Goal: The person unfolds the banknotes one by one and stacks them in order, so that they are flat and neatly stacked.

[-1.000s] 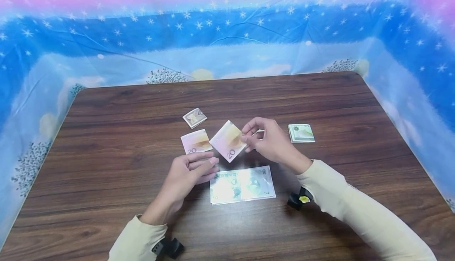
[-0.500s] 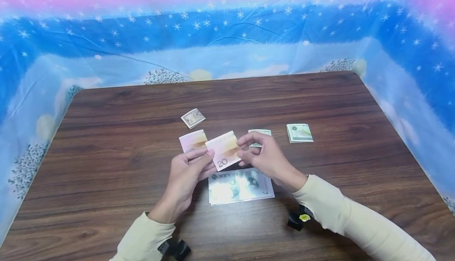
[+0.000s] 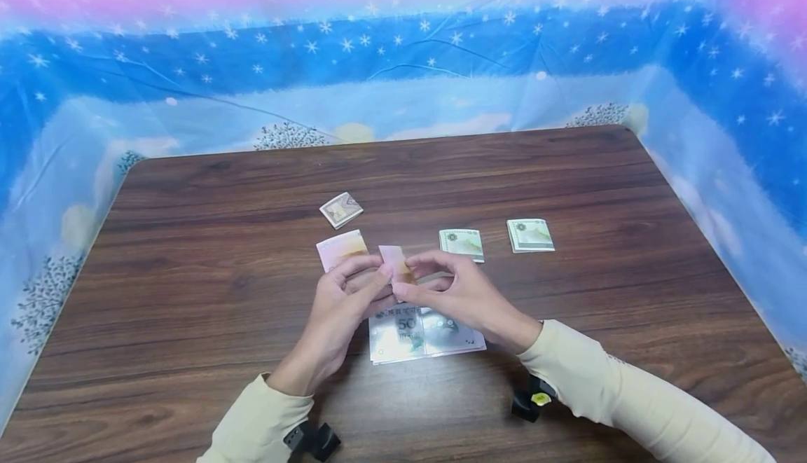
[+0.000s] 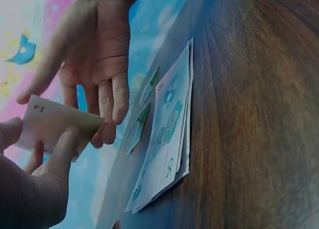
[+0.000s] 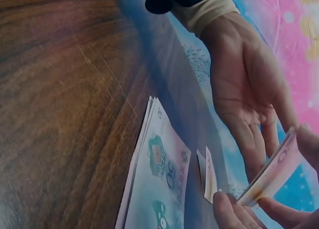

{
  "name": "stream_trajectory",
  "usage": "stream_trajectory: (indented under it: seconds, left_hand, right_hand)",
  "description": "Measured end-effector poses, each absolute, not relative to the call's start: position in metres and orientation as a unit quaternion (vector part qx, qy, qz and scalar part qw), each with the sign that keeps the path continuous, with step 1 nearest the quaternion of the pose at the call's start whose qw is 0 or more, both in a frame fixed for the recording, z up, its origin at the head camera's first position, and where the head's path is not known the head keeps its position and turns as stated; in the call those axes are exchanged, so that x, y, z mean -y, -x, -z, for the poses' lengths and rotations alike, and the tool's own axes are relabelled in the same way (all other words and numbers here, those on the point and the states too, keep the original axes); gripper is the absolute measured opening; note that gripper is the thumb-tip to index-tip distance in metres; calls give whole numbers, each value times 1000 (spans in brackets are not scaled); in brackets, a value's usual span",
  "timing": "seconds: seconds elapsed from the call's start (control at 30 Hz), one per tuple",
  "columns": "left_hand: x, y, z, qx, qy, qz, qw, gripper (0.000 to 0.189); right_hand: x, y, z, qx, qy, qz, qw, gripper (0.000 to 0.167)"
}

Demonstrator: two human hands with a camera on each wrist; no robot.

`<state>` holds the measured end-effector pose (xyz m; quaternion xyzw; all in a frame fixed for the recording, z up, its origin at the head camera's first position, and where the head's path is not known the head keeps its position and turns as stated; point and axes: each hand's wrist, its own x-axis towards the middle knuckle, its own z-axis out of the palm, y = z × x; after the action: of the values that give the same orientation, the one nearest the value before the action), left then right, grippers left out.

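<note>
A pink-and-yellow 20 banknote (image 3: pixel 395 258), folded small, is held up between both hands over the table. My left hand (image 3: pixel 343 295) pinches its left side, thumb on the near face; in the left wrist view the fingers press on the note (image 4: pixel 52 122). At its right edge my right hand (image 3: pixel 463 288) grips with thumb and index finger; in the right wrist view the folded note (image 5: pixel 273 169) stands edge-on between the hands. Just below lies a stack of flat 50 banknotes (image 3: pixel 410 347), its upper part hidden by the hands.
Another folded pink 20 note (image 3: pixel 339 247) lies behind my left hand, with a folded brownish note (image 3: pixel 341 209) farther back. Two folded green notes (image 3: pixel 461 244) lie to the right on the wooden table (image 3: pixel 189 274). A snowflake-patterned cloth (image 3: pixel 378 50) surrounds the table.
The 20 note has come toward me and down, and now shows narrower, folded between both hands. My left hand has taken hold of it. The nearer green note has come into view.
</note>
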<state>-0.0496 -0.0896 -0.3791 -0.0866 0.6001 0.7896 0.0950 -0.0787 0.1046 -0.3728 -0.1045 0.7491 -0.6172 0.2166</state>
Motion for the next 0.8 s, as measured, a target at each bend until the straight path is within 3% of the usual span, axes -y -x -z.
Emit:
stream_trajectory:
  seconds: [0.23,0.57,0.8]
  left_hand:
    - [88,50,382,-628,70,-769,95,28]
    - [95,51,375,-650,82,-748,104,38]
    - [100,51,374,-672,99,-728,96,40]
  right_hand:
    - [-104,76,372,-726,110,632,249,60]
    - [-115,77,363,-703,67,653,275,55]
    - [-125,81,362,-738,52,633,229,31]
